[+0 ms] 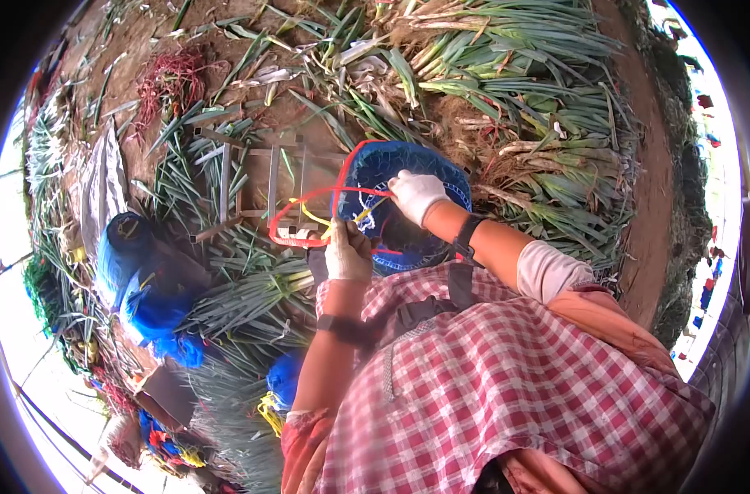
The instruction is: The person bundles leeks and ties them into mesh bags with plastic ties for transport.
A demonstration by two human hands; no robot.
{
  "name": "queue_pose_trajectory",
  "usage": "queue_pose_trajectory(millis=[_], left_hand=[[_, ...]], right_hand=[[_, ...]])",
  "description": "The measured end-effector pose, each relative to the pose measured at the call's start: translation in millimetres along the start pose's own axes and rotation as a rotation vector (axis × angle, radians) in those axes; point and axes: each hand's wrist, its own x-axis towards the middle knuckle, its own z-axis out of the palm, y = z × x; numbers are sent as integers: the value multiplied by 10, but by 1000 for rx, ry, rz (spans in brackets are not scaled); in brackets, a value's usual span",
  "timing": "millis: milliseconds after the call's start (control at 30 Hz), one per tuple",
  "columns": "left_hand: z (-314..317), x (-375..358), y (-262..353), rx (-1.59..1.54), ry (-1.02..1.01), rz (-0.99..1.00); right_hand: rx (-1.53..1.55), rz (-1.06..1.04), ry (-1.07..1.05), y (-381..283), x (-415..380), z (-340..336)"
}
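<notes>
My left hand (348, 253), in a pale glove, is closed on a red strap (297, 200) near its lower end. The strap bows out to the left in a wide loop. My right hand (416, 196), in a white glove, pinches the strap's other end. A yellow strip (313, 216) runs close to the strap and passes by my left fingers. Under both hands sits a round blue tub-like thing (449, 171) with a red edge and white stitching; my forearm and hands hide part of it.
Heaps of long green onions (540, 99) lie on the soil at the upper right, with more (251, 300) at the left. A metal frame (272, 181) lies left of the blue thing. Blue plastic bundles (149, 284) and a red string tangle (171, 82) are farther left.
</notes>
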Motion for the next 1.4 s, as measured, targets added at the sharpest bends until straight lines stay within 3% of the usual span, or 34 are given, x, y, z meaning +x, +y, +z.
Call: queue_pose_trajectory(millis=[67,167,233,267,300,400,433,467,567,667,733,833,900,967,1033,1133,1233,1300,1367,1400], left_hand=[[-15,11,10,-11,-19,5],[20,-18,10,18,-35,30],[-17,-5,22,10,-64,42],[-33,4,22,-2,-73,30],[-21,-8,25,-1,-71,32],[54,-43,25,-64,46,70],[49,-50,28,-58,49,70],[43,-54,29,-48,28,75],[-85,15,-12,-20,5,89],[-19,-73,18,-6,9,101],[-2,-103,37,-2,38,98],[-43,-139,76,-5,-18,69],[-41,-151,93,21,-46,61],[-23,-159,79,52,-74,55],[12,-133,71,76,-68,104],[-13,-119,61,27,-54,102],[-34,-141,66,11,38,135],[-84,-142,98,59,-34,191],[0,-235,102,65,34,218],[11,-257,111,42,69,195]], right_hand=[[67,-10,42,72,47,-146],[259,8,292,261,85,-453],[810,80,252,372,63,-655],[1326,192,100,378,43,-742],[1329,142,70,368,31,-785],[951,123,-87,51,-12,-813],[656,-222,172,-90,20,-658],[613,-180,-67,-192,33,-532],[-11,-242,-328,-610,26,-354],[-106,-249,-276,-590,121,71],[81,-337,-173,-502,90,-19],[292,-332,167,-345,87,-213],[834,-86,19,-243,109,-535],[1272,-240,71,-107,224,-582],[1477,-14,-200,-154,152,-768],[693,-173,-29,-311,183,-567],[208,-322,-152,-627,203,-244],[-159,-379,-227,-809,220,-4],[-203,-327,-279,-871,215,116],[-86,-323,-226,-872,205,86]])
